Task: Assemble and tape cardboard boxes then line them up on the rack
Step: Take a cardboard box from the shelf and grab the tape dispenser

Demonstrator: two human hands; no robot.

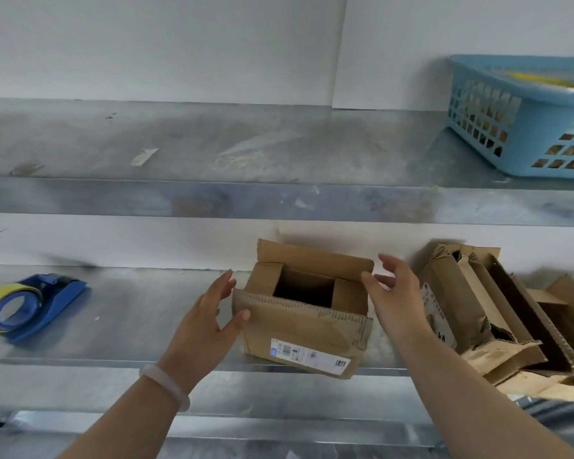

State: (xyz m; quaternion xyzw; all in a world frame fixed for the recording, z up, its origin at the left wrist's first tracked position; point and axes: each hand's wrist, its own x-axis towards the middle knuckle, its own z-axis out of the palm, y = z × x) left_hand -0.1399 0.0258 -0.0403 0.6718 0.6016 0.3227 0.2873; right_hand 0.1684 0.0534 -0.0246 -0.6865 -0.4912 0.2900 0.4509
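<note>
The cardboard box [304,313] sits on the lower shelf [130,326] of the metal rack, about midway along it, and its near bottom corner sticks out a little past the shelf's front edge. Its top is open: the back flap stands up, the two side flaps are folded inward, and the front flap with its ragged corrugated edge leans toward me. A white label [309,356] is stuck low on the front face.

My left hand [209,321] is at the box's left side, fingers [224,286] loose and spread, gripping nothing; my thumb tip touches the left end of the front flap. A pale bracelet [166,385] is on that wrist. My right hand [395,293] is at the right side, fingers also spread and holding nothing, the thumb right at the end of the back flap; I cannot tell whether it touches.

The blue tape dispenser [30,306] lies well apart at the far left of the same shelf. To the right a pile of torn, flattened boxes [478,313] is heaped. On the upper shelf [212,200], far right, stands a blue plastic basket [524,117]
</note>
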